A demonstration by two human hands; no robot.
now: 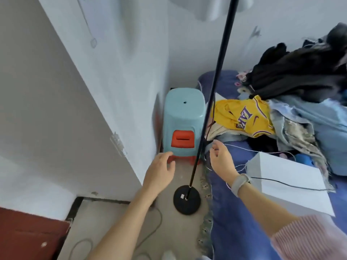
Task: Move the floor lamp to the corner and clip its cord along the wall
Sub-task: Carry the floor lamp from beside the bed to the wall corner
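The floor lamp's thin black pole [210, 94] rises from a round black base [186, 200] on the concrete floor, between the wall and the bed. Its pale shade [210, 8] shows at the top edge. A black cord [211, 117] hangs down along the pole, and a grey cord [150, 231] loops across the floor near the base. My left hand [159, 172] reaches out left of the pole with fingers apart, touching nothing. My right hand [221, 160] hovers right of the pole, fingers loosely spread, with thin pale threads running past it.
A light blue plastic stool [183, 124] with an orange one nested under it fills the corner behind the lamp. The bed [234, 212] on the right carries a white box [289, 181], a yellow jersey [242, 115] and heaped clothes. A white wall [93, 91] stands left.
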